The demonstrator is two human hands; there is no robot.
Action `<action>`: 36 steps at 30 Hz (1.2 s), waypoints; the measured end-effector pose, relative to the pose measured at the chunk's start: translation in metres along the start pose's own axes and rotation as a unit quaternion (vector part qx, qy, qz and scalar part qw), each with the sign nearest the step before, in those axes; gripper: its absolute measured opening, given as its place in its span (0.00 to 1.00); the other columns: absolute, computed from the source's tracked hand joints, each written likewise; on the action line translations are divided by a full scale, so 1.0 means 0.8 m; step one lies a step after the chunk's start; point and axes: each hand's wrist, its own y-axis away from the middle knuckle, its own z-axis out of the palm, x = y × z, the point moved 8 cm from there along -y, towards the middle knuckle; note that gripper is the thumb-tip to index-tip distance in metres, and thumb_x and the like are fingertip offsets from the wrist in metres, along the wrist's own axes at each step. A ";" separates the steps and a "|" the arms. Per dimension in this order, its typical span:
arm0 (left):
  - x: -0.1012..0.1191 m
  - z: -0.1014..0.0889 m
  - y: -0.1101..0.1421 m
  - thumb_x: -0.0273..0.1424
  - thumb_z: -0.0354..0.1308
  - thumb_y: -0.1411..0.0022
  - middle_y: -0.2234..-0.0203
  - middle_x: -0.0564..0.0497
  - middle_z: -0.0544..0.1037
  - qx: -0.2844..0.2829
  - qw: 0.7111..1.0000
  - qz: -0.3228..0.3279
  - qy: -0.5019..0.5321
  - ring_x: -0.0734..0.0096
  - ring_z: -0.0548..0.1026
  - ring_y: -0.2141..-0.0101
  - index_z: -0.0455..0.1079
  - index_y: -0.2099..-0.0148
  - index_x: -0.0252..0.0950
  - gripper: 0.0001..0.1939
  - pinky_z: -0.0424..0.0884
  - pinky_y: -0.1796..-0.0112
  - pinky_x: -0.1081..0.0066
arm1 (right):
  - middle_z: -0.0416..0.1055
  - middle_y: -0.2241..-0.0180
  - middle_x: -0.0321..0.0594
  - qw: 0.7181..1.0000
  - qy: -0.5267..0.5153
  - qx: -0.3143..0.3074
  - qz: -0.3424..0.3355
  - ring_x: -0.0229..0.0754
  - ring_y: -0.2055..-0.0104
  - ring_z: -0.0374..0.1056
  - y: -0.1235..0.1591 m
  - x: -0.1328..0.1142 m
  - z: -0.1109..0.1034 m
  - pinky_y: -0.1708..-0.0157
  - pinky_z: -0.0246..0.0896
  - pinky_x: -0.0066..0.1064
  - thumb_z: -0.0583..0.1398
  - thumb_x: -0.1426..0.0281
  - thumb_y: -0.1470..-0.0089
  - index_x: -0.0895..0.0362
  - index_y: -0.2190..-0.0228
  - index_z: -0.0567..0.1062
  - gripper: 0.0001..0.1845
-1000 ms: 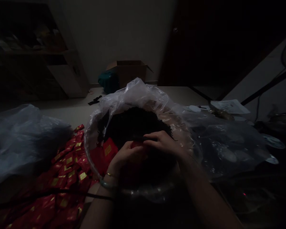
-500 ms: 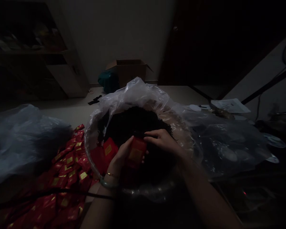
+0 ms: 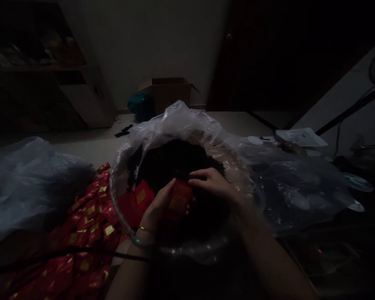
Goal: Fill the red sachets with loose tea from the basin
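Note:
My left hand (image 3: 160, 200) is closed around a small red packet (image 3: 178, 201) with a gold label, held upright over a round container (image 3: 113, 196) lined with clear plastic. At the packet's top edge, the thumb and fingers of my right hand (image 3: 213, 182) are pinched together. A dark clump shows at the packet's mouth, and what my right fingertips grip is too dark to make out. Dark, loose, tea-like leaves (image 3: 175, 156) are heaped in the container. More red packets (image 3: 143, 196) lie inside it, beside my left wrist.
Many gold-labelled red packets (image 3: 92, 223) are piled at the left, beside a large clear plastic bag (image 3: 28, 179). Clear plastic sheeting (image 3: 284, 191) covers things at the right. Behind stand an open cardboard box (image 3: 171, 96) and a teal bag (image 3: 141, 106). The room is dim.
Both hands stay almost in place at the red packet. The right hand's fingers have shifted very slightly at its top edge; the view has moved a little.

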 end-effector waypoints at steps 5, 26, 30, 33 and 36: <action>-0.002 -0.001 0.000 0.46 0.37 0.35 0.75 0.40 0.79 0.011 1.000 -0.019 -0.023 0.65 0.75 0.80 0.72 0.56 0.25 0.31 0.72 0.75 0.65 | 0.78 0.67 0.39 1.000 0.003 0.011 0.008 0.44 0.66 0.71 -0.004 0.007 0.001 0.68 0.62 0.29 0.60 0.63 0.51 0.59 0.65 0.80 0.15; 0.033 -0.013 -0.003 0.42 0.57 0.46 0.70 0.45 0.81 0.061 0.979 0.170 -0.098 0.62 0.77 0.67 0.76 0.64 0.31 0.19 0.71 0.64 0.67 | 0.78 0.67 0.40 0.997 0.049 0.053 -0.034 0.43 0.66 0.71 -0.007 0.003 0.002 0.67 0.61 0.29 0.61 0.65 0.51 0.58 0.66 0.80 0.13; 0.048 -0.011 0.000 0.38 0.68 0.57 0.71 0.49 0.81 0.072 0.949 0.248 -0.181 0.63 0.76 0.66 0.77 0.64 0.32 0.18 0.69 0.63 0.70 | 0.78 0.67 0.39 0.998 0.048 0.032 -0.019 0.44 0.65 0.71 -0.010 0.006 0.010 0.66 0.62 0.30 0.60 0.66 0.50 0.58 0.65 0.80 0.13; 0.048 -0.018 -0.001 0.38 0.67 0.57 0.73 0.50 0.80 0.099 0.943 0.257 -0.189 0.66 0.75 0.70 0.76 0.64 0.31 0.19 0.69 0.67 0.71 | 0.78 0.64 0.40 0.999 0.033 0.001 0.013 0.45 0.63 0.72 -0.005 0.011 -0.001 0.65 0.64 0.31 0.59 0.63 0.49 0.58 0.61 0.78 0.17; 0.053 -0.026 0.004 0.37 0.68 0.57 0.72 0.51 0.79 0.135 0.933 0.289 -0.169 0.68 0.75 0.71 0.75 0.64 0.32 0.18 0.69 0.68 0.72 | 0.77 0.61 0.40 0.995 0.083 -0.030 0.039 0.45 0.61 0.71 0.006 0.027 -0.026 0.65 0.64 0.30 0.62 0.60 0.53 0.57 0.59 0.77 0.20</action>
